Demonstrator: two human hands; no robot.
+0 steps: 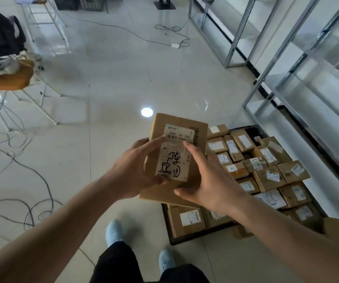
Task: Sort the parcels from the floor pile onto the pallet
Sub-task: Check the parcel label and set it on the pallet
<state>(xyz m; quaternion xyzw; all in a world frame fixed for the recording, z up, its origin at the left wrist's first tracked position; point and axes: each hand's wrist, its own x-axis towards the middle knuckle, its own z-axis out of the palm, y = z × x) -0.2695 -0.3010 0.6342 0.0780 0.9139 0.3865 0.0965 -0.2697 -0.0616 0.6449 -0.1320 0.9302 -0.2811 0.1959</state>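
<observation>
I hold a brown cardboard parcel (179,124) in front of me, its white shipping label with black handwriting facing up. My left hand (132,170) grips its left side, fingers reaching over the label's top. My right hand (207,176) grips its right side and near corner. Below and to the right lies the black pallet (169,231) on the floor, packed with several labelled cardboard parcels (270,176). The held parcel hangs over the pallet's left edge. No floor pile shows in the view.
Metal shelving frames (266,82) run along the right. A chair (7,76) with cloth and bags stands at left. Cables (27,174) snake over the tiled floor at left and at the back. A brown box corner (338,231) sits at lower right. My feet (114,231) stand left of the pallet.
</observation>
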